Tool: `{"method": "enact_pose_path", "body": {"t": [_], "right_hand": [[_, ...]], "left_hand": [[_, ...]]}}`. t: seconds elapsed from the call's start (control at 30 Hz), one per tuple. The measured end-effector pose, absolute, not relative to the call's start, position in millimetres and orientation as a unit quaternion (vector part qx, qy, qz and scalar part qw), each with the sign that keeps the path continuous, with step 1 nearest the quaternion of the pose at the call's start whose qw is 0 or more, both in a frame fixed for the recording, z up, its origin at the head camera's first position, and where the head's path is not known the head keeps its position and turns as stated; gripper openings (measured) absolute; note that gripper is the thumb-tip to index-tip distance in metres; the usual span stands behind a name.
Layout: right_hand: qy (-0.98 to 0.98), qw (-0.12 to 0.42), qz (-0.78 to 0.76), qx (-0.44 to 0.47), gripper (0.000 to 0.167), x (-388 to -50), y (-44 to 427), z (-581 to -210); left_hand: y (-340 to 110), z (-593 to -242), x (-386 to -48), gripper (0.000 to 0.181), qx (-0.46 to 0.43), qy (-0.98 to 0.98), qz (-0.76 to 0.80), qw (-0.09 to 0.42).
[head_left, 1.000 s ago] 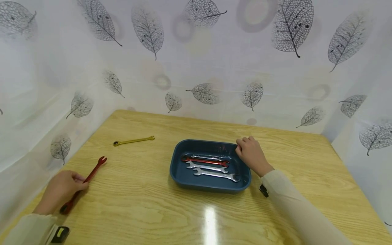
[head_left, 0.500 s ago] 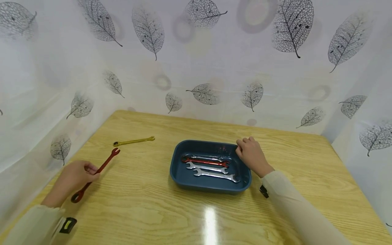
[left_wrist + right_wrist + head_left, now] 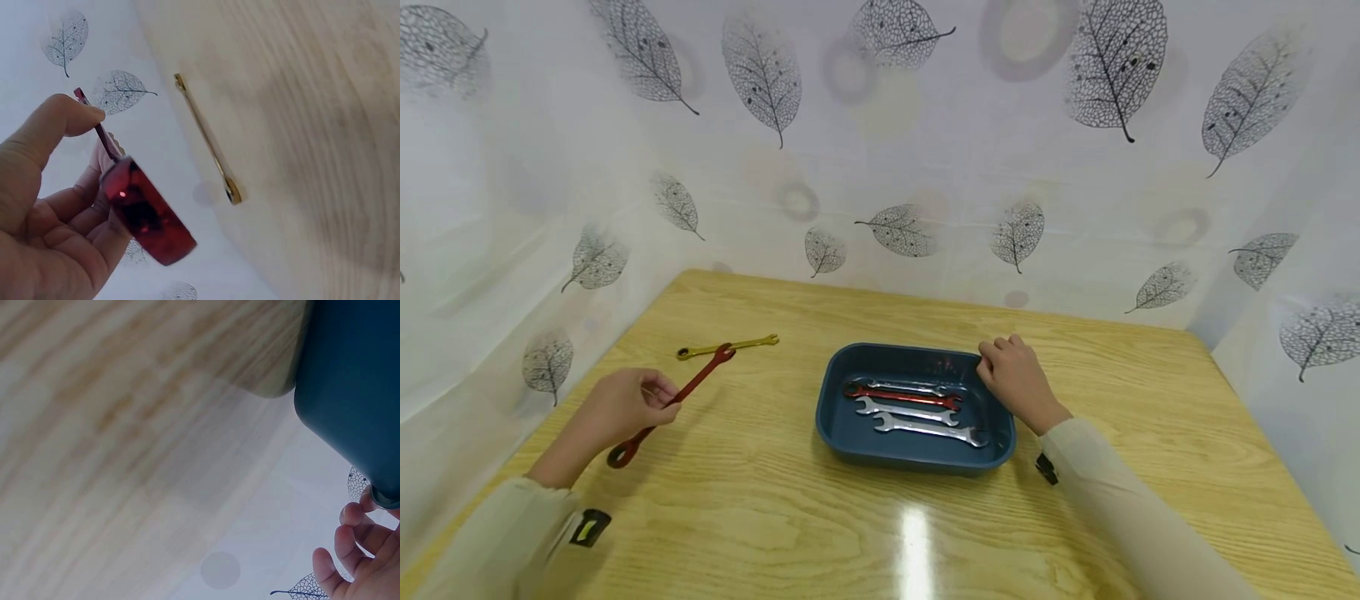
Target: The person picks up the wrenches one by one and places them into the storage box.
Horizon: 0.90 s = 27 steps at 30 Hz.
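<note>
My left hand pinches a red combination wrench by its middle, above the left part of the table. Its open end points away to the right. In the left wrist view the ring end of the red wrench is nearest the camera, with the thumb pressing on the shaft. Beyond it a gold wrench lies on the tabletop. A blue plastic bin holds several wrenches: silver ones and a red one. My right hand grips the bin's rim at the far right corner.
The bin and the loose gold wrench rest on a wood-grain table. White sheeting with a leaf print stands behind the table and along both sides. A light reflection shows near the front.
My left hand has carried the red wrench forward and to the right, so that its open end now overlaps the gold wrench in the head view. The right hand and the bin have stayed put.
</note>
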State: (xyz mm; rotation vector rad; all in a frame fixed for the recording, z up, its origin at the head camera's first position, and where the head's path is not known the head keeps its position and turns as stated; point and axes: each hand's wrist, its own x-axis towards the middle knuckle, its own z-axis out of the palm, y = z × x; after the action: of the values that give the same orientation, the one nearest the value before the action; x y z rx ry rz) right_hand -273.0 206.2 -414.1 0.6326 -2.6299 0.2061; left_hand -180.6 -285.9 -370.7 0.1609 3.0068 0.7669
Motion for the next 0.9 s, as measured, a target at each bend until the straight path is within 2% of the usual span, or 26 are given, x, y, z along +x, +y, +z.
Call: {"method": "enact_pose_path", "body": {"t": [0.27,0.57,0.9], "right_hand": [[-0.95,0.207,0.072,0.224,0.024,-272.3,205.8,-413.2],[-0.948,0.21,0.074,0.226,0.023,-272.4,206.0,-413.6],[-0.946,0.218,0.069,0.228,0.023,-274.4,206.3,-416.5]], "left_hand": [[-271.0,-356.6,-185.6,0.013,0.095,0.959,0.265,-0.008],[-251.6,-344.8,-194.5,0.014,0.116,0.948,0.297,-0.001],[-227.5,-333.5,-206.1,0.011,0.166,0.936,0.309,-0.019]]}}
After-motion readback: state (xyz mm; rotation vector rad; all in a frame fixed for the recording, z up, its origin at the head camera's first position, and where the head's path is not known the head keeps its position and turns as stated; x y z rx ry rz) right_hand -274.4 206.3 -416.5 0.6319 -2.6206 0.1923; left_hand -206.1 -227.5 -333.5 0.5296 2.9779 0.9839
